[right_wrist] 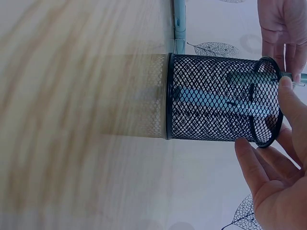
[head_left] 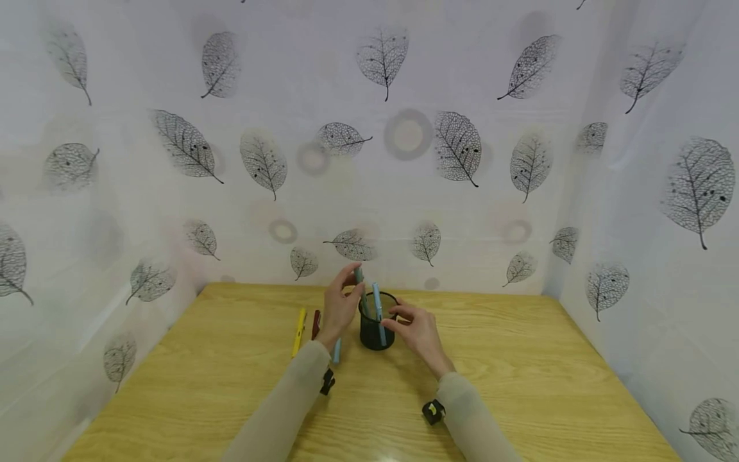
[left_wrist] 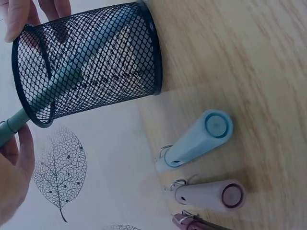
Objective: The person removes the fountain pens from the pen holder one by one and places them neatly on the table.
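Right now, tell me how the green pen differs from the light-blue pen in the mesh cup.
The left grip pinches the green pen, not the light-blue pen. The green pen's lower end hangs partway down the mesh cup; the light-blue pen's is near its base. Both reach inside it.

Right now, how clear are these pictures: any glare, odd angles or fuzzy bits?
Head view: soft light, with a faint glare patch on the table at the bottom edge; left wrist view: turned sideways, so the cup seems tipped over; right wrist view: also sideways, showing the cup's dim reflection on the table, whose grain looks soft.
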Demonstrator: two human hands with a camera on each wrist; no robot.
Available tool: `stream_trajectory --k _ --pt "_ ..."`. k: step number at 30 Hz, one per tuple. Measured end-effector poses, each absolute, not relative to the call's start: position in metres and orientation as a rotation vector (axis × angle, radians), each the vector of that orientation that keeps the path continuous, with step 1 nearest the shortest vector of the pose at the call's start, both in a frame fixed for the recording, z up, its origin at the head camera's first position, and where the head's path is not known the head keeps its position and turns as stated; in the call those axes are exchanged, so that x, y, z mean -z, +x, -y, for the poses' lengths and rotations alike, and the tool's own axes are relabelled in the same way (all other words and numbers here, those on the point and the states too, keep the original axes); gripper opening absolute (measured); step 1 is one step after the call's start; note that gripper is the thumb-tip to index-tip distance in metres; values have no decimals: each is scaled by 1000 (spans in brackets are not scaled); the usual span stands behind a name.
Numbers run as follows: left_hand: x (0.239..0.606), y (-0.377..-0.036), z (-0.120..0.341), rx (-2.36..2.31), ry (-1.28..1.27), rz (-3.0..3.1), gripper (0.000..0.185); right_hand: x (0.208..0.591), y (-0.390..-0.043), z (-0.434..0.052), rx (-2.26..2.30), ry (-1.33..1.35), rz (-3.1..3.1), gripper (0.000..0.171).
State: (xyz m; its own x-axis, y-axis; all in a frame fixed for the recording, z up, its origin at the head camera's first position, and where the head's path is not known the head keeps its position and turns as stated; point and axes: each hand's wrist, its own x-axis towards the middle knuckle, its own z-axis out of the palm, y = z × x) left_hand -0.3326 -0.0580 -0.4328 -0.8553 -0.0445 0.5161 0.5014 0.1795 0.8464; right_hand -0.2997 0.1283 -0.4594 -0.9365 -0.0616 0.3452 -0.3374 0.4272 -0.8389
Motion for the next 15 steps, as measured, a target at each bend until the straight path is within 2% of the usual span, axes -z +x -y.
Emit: stream_trajectory --k 15 --pt "424 -329 63 1749 -368 1931 49 460 -299 -128 -1502 346 2421 29"
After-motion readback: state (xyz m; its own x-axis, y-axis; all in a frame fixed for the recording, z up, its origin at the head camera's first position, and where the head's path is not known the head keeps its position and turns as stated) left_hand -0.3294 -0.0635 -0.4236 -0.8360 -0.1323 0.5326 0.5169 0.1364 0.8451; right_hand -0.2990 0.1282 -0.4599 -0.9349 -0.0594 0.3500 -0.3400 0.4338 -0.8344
